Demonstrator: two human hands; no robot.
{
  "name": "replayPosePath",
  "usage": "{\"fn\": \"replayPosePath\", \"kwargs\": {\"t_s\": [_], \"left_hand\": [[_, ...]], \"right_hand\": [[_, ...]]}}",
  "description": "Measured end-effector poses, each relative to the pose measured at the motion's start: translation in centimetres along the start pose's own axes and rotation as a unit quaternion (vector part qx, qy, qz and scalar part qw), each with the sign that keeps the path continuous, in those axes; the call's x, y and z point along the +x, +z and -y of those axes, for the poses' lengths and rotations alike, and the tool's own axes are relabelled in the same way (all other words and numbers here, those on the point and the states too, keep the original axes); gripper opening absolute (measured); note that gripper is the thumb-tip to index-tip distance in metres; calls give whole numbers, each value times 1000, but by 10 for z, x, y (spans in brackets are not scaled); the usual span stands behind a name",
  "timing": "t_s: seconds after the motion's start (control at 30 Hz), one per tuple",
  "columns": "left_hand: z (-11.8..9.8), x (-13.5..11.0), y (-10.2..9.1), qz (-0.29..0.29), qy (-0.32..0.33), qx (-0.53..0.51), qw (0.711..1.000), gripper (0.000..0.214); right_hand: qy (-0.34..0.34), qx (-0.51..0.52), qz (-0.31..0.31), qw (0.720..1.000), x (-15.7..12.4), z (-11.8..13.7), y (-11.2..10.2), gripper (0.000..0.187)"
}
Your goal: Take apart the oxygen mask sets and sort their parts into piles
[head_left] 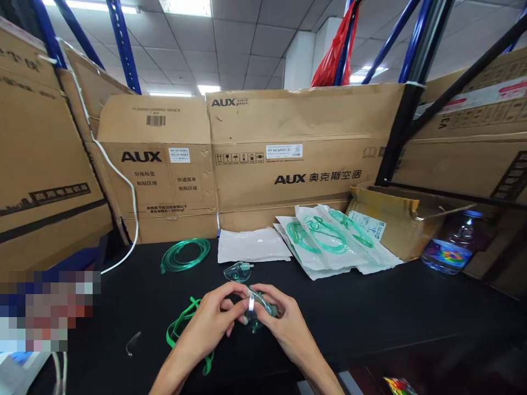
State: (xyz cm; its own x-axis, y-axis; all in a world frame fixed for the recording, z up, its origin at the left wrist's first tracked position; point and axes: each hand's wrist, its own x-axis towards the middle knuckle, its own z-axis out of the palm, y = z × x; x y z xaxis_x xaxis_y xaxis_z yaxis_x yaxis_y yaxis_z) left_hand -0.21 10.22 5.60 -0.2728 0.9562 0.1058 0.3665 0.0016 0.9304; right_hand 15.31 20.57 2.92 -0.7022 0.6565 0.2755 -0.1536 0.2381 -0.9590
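Both hands meet over the black table (370, 318) near its front edge. My left hand (212, 321) and my right hand (280, 318) are closed on a clear green oxygen mask (257, 312) with a metal nose clip. A green elastic strap (181, 329) trails from under my left hand. A second clear mask part (237, 271) lies just beyond the hands. A coil of green tubing (185, 254) lies further back left.
Sealed packs of green tubing (329, 241) and a flat white pouch (253, 245) lie at the back. An open cardboard box (395, 219) and a water bottle (455, 244) stand at right. Large AUX cartons (288, 153) wall the table. A white cable (123, 219) hangs at left.
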Motion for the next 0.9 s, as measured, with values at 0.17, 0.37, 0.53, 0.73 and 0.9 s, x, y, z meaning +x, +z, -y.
{"fn": "replayPosePath", "kwargs": {"t_s": [0.17,0.37,0.53,0.73,0.9], "left_hand": [[-4,-2,10,-52,20,-8,998,31],[-10,-4,20,-43,23,6,999,28],[-10,-1,23,-91,57,83,991,27],[-10,-2,16,-101,48,106,988,30],[-4,-2,19,-113,61,105,986,28]], "right_hand": [[-6,-7,-29,1000,-2,2,-1,33],[-18,-26,-67,997,-3,-1,-4,35],[-31,-53,-59,996,-4,-2,-3,39],[-50,-90,-30,994,-8,0,-1,36],[-56,-89,-32,994,-6,-1,-2,36]]}}
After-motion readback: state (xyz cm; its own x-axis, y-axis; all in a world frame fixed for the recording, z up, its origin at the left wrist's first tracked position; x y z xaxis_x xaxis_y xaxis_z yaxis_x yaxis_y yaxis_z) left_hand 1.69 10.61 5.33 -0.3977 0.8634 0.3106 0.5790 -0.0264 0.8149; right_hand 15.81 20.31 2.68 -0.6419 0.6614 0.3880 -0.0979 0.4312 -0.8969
